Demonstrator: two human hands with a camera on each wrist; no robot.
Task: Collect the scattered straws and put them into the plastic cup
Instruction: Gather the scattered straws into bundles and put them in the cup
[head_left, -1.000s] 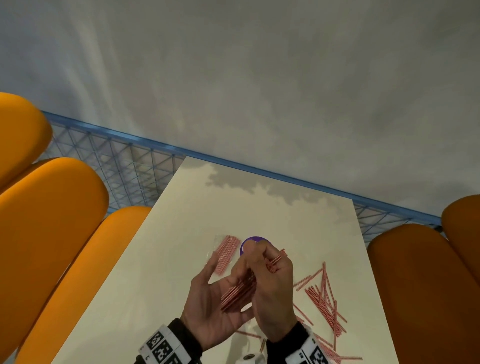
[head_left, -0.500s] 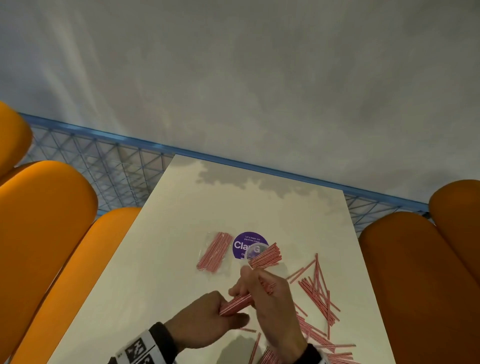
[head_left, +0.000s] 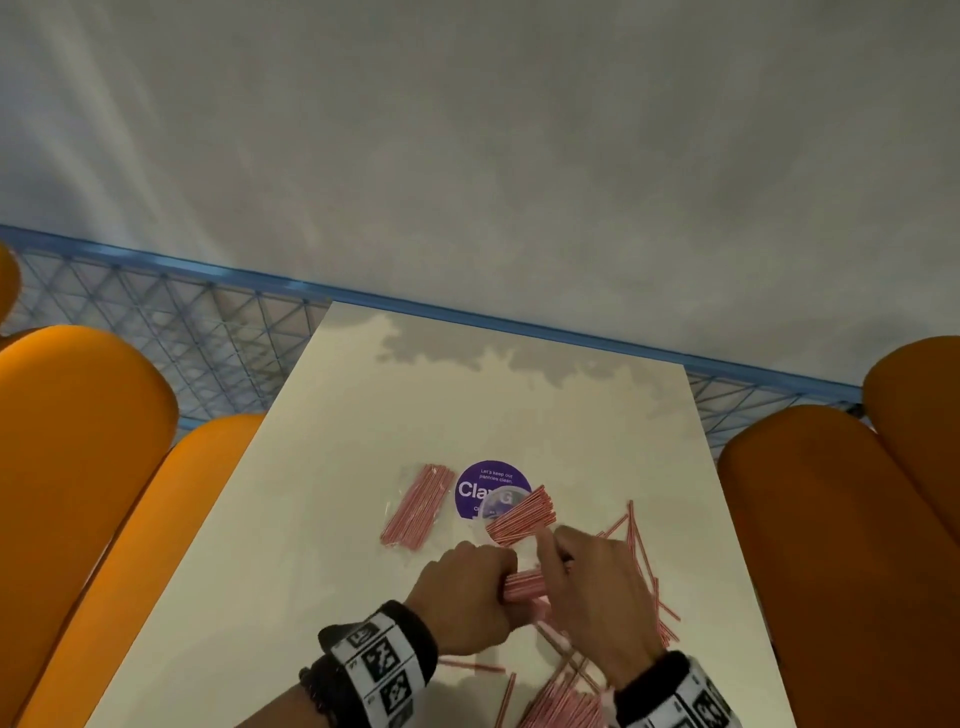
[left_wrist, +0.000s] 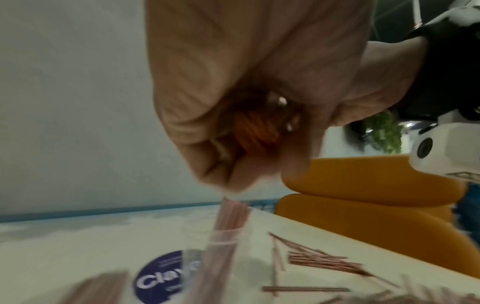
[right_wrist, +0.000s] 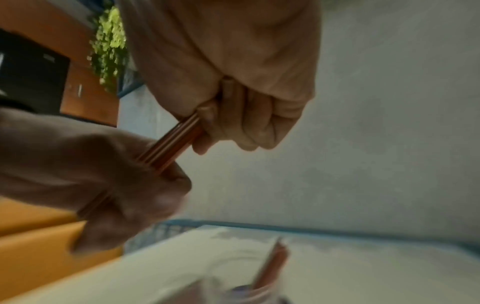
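While both hands, left (head_left: 467, 587) and right (head_left: 597, 582), gripped one straw bundle (head_left: 524, 584) near the cup (head_left: 493, 512) already holding straws, loose straws (head_left: 644, 561) lay on the table (head_left: 363, 441); light, thin, slippery, probably best held mid-length.

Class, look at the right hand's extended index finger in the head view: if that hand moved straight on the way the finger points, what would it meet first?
Most likely the straws standing in the cup, just beyond the right hand. Depth is unclear, so it might pass just above them.
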